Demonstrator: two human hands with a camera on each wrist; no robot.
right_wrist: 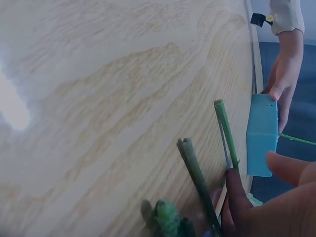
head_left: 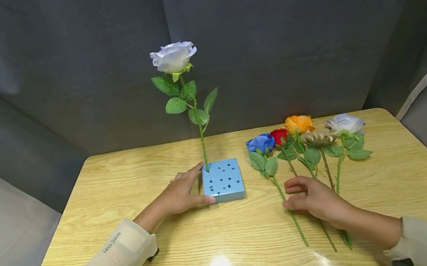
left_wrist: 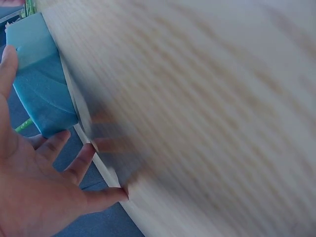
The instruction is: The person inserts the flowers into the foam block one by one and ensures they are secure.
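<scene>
My left hand point(head_left: 179, 194) holds a light blue foam block point(head_left: 223, 183), its thumb at the near edge and its fingers at the far left side. Small holes dot the block's top. A white rose point(head_left: 174, 58) on a leafy green stem stands upright in the far left corner of the block. In the right wrist view, my right hand point(right_wrist: 269, 202) has a fingertip right at a green stem point(right_wrist: 226, 131), with the thumb raised apart. That stem belongs to the blue rose point(head_left: 260, 143), lying leftmost in a row of flowers right of the block.
Beside the blue rose lie a red rose point(head_left: 279, 136), an orange rose point(head_left: 299, 124), a brown flower point(head_left: 318, 138) and another white rose point(head_left: 345, 123), stems toward me and partly overlapping. A dark curtain point(head_left: 265, 39) hangs behind the wooden table point(head_left: 120, 186).
</scene>
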